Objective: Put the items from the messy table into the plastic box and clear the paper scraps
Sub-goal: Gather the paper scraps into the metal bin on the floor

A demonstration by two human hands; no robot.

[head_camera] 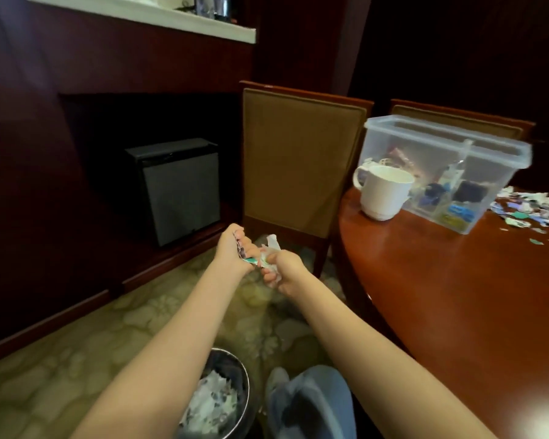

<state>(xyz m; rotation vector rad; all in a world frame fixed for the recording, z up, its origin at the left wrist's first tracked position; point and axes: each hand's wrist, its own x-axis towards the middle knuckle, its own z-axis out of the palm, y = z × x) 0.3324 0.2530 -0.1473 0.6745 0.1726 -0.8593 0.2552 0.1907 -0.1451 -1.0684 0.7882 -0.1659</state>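
Observation:
Both my arms reach out over the floor, left of the round wooden table (pixel 457 305). My left hand (pixel 232 248) grips a bunch of coloured paper scraps. My right hand (pixel 282 269) grips another crumpled bunch of paper scraps (pixel 271 248), and the two hands nearly touch. Below my arms stands a round waste bin (pixel 217 397) with torn paper in it. The clear plastic box (pixel 441 172) stands on the table's far side with several small items inside. More paper scraps (pixel 526 210) lie scattered on the table right of the box.
A white cup (pixel 382 191) stands on the table against the box's left side. Two padded chairs (pixel 301 163) are pushed up to the table's far edge. A dark cabinet (pixel 179 191) sits by the wall on the left. My knee in jeans (pixel 311 403) shows beside the bin.

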